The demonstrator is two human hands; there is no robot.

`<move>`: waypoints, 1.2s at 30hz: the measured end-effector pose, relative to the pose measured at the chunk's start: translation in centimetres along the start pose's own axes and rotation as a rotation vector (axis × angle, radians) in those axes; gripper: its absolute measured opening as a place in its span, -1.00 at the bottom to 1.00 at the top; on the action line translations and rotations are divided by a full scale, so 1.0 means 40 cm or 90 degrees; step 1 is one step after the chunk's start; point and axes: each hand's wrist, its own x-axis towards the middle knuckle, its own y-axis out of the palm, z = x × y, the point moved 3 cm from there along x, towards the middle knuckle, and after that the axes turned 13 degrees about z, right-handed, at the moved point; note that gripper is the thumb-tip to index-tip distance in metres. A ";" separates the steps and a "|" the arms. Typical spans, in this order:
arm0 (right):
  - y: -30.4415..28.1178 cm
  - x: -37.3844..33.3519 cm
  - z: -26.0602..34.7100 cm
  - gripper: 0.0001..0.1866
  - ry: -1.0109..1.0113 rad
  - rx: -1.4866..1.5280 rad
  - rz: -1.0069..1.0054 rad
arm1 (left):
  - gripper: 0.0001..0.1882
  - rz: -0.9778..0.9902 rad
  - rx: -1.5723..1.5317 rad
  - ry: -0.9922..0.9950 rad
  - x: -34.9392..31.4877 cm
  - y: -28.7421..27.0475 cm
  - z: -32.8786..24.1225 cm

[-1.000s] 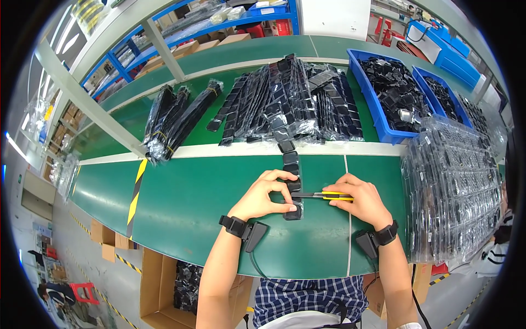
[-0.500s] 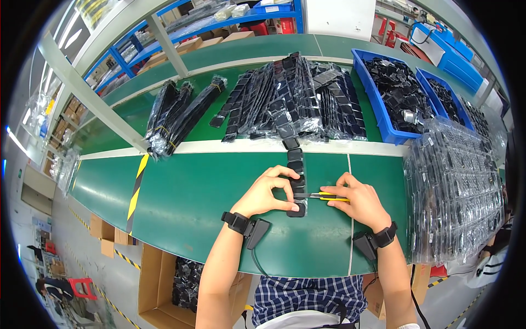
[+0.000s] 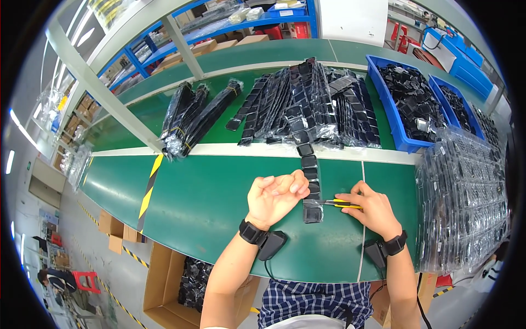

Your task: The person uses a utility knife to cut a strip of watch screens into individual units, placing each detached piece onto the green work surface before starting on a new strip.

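A strip of black square pads in clear plastic (image 3: 309,161) runs toward me over the green table. My left hand (image 3: 274,198) is turned palm up beside the strip, its fingers curled and nothing visible in them. The curled fingers reach the strip's left edge and cover part of it. In my right hand (image 3: 373,210) is a yellow utility knife (image 3: 348,203), gripped between thumb and fingers. Its blade points left and lies across the strip, just above the end pad (image 3: 313,214). Black bands with small boxes are strapped round both wrists.
Behind the white ledge (image 3: 246,149) lie a heap of similar strips (image 3: 268,104) and tied bundles (image 3: 208,118). Blue bins (image 3: 402,140) of black pieces stand at the back right. Stacked clear plastic sheets (image 3: 460,203) rise at right. An open carton (image 3: 164,279) sits below the table's front edge.
My left hand has let go of the strip's near end and turned palm up, fingers curled. The end pad now shows uncovered. The knife stays in my right hand at the strip; the whole view has shifted slightly.
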 end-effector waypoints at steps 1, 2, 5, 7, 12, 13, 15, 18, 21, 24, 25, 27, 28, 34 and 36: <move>0.000 0.000 0.000 -0.59 0.000 -0.003 -0.001 | -0.53 0.002 0.008 -0.003 0.000 -0.001 -0.001; -0.001 -0.001 0.001 -0.59 0.000 -0.004 0.001 | -0.53 0.001 0.007 -0.002 0.000 -0.002 0.000; 0.000 0.001 0.006 -0.58 0.001 -0.012 -0.001 | -0.59 0.029 -0.005 0.013 0.002 0.006 -0.005; 0.001 0.001 0.006 -0.57 -0.009 -0.010 -0.001 | -0.66 -0.055 0.218 -0.057 0.006 0.020 -0.016; 0.004 0.001 0.002 -0.56 -0.033 -0.005 -0.009 | -0.59 0.018 0.967 -0.354 0.000 0.027 -0.023; 0.002 0.001 0.004 -0.56 -0.038 0.004 -0.004 | -0.59 0.019 0.965 -0.354 -0.004 0.020 -0.019; 0.005 0.001 0.000 -0.57 -0.042 0.015 0.003 | -0.63 0.016 1.005 -0.391 -0.009 0.004 -0.009; 0.000 0.000 0.007 -0.59 -0.046 0.037 0.019 | -0.77 0.010 0.992 -0.400 -0.007 -0.008 -0.004; 0.007 0.004 0.002 -0.61 -0.075 0.036 0.017 | -0.85 -0.004 0.962 -0.400 -0.007 -0.021 -0.003; 0.007 0.004 0.005 -0.63 -0.084 0.015 0.028 | -0.87 -0.016 0.938 -0.404 -0.006 -0.035 0.002; 0.009 0.005 0.005 -0.64 -0.069 0.006 0.051 | -0.87 -0.014 0.940 -0.404 -0.007 -0.037 0.003; 0.016 0.009 0.001 -0.64 -0.078 0.012 0.047 | -0.86 -0.011 0.952 -0.408 -0.008 -0.033 0.002; 0.020 0.011 -0.001 -0.64 -0.088 0.018 0.043 | -0.85 -0.010 0.965 -0.410 -0.008 -0.029 0.001; 0.025 0.011 -0.007 -0.63 -0.113 0.031 0.007 | -0.82 0.014 0.983 -0.411 -0.003 -0.012 0.002; 0.031 0.014 -0.010 -0.64 -0.110 0.037 0.009 | -0.82 0.013 0.989 -0.406 -0.006 -0.015 0.008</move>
